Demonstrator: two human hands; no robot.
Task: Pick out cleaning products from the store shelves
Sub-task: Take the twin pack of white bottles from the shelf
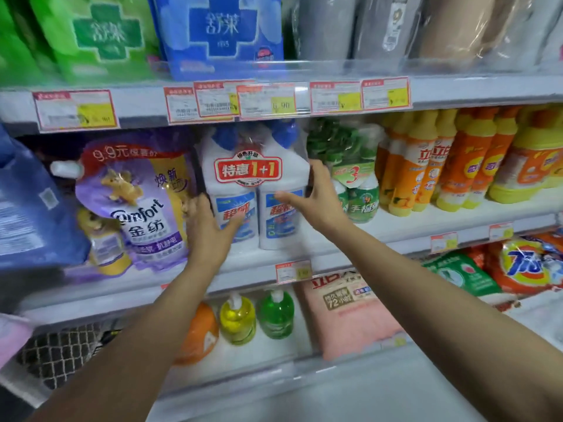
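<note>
A twin pack of white cleaner bottles (248, 175) with blue caps and a red "1+1" label stands on the middle shelf (426, 220). My left hand (207, 233) grips the pack's lower left side, thumb across the front and fingers behind the edge. On the other side, my right hand (320, 202) holds the pack, thumb on the front label and fingers along the right side. The pack stands upright on the shelf, wrapped in clear film.
A purple Comfort softener pouch (143, 208) leans just left of the pack. Green spray bottles (356, 184) and orange-yellow dish soap bottles (441, 172) crowd its right. Below stand yellow (237, 318) and green (275, 312) pump bottles, a pink bag (344, 312) and a Tide bag (524, 266).
</note>
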